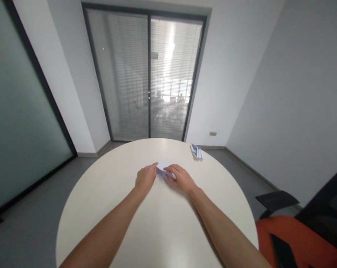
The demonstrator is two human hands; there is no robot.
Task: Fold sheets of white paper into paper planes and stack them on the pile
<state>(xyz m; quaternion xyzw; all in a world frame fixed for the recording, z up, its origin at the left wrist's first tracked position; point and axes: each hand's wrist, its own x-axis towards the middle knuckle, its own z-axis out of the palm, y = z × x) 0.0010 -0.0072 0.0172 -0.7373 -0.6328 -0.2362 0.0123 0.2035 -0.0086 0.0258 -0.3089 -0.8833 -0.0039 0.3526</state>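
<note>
A small piece of white folded paper (162,166) is held between my two hands, just above the middle of the table. My left hand (146,178) pinches its left edge with thumb and fingers closed. On the other side, my right hand (182,178) grips the right part of the paper between thumb and fingers. The fingers hide some of the paper, so its full shape cannot be made out.
Both forearms rest over a round white table (107,208). Near its far right edge lies a stack of folded papers (196,152). An orange chair (299,238) with black armrests stands at the right. Beyond the table is a glass door (124,82) with blinds.
</note>
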